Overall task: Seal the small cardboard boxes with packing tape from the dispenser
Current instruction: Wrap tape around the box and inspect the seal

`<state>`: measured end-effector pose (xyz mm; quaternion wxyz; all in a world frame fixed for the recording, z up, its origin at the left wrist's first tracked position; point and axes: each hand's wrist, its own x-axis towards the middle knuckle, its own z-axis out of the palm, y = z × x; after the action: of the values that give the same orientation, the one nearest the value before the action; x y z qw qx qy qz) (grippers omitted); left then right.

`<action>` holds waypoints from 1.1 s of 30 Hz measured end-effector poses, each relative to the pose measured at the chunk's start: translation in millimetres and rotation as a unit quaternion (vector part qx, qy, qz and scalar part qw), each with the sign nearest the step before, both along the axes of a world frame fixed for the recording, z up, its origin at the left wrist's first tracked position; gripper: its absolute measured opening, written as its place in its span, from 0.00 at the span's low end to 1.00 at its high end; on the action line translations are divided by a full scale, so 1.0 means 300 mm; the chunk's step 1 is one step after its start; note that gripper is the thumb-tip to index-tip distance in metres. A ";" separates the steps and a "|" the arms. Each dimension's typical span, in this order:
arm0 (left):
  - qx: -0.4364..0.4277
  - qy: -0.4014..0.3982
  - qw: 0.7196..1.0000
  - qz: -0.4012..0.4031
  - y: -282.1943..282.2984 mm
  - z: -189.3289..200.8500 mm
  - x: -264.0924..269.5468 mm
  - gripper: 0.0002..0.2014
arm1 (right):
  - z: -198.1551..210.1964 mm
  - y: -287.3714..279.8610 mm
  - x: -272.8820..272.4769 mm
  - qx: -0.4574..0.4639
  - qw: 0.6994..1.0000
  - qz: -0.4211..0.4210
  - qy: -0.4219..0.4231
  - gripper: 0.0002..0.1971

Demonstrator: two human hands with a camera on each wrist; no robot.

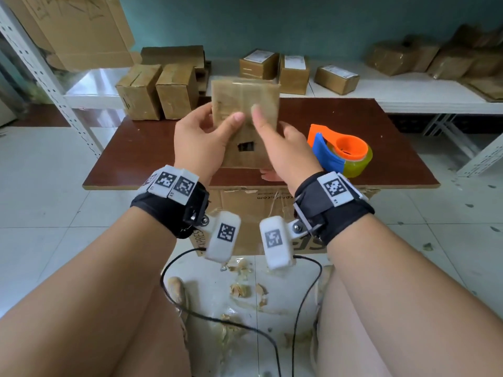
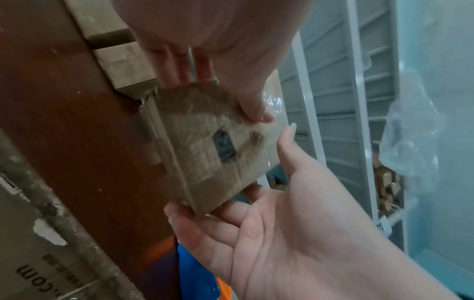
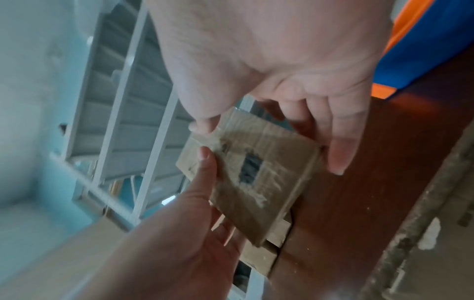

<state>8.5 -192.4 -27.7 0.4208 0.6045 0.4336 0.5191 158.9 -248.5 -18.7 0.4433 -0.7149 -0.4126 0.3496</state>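
Note:
Both hands hold a small cardboard box (image 1: 245, 102) upright above the brown table (image 1: 136, 148). Its near face has a dark rectangular hole and glossy tape across the upper part. My left hand (image 1: 215, 126) grips the box's left side, thumb on the near face and fingers behind. My right hand (image 1: 275, 134) grips the right side the same way. The wrist views show the box (image 2: 210, 150) (image 3: 256, 176) between the left hand (image 2: 225, 95) (image 3: 202, 192) and the right hand (image 2: 256, 203) (image 3: 282, 113). The orange-and-blue tape dispenser (image 1: 340, 151) lies on the table right of my right hand.
Two plain boxes (image 1: 141, 91) (image 1: 177, 91) stand at the table's back left. Labelled boxes (image 1: 258, 63) (image 1: 336, 78) sit on the white shelf (image 1: 408, 93) behind. A big carton (image 1: 258, 205) stands under the table. A metal rack upright (image 1: 40, 72) rises on the left.

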 end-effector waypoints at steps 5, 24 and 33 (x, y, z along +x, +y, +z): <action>0.085 0.099 0.990 -0.045 -0.009 0.004 -0.013 0.34 | 0.027 0.010 0.063 -0.015 0.994 -0.042 0.099 0.48; -0.029 0.078 0.993 0.081 0.020 -0.031 0.016 0.26 | -0.006 0.007 0.050 0.107 0.983 0.033 -0.142 0.30; -0.197 -0.096 0.976 -0.005 0.005 0.003 0.018 0.29 | 0.005 0.012 0.079 0.164 0.976 0.002 -0.142 0.36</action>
<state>13.8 -190.9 -26.8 0.5738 0.4592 0.4823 0.4768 182.7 -245.0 -17.2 0.4909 -0.6737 -0.5246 0.1730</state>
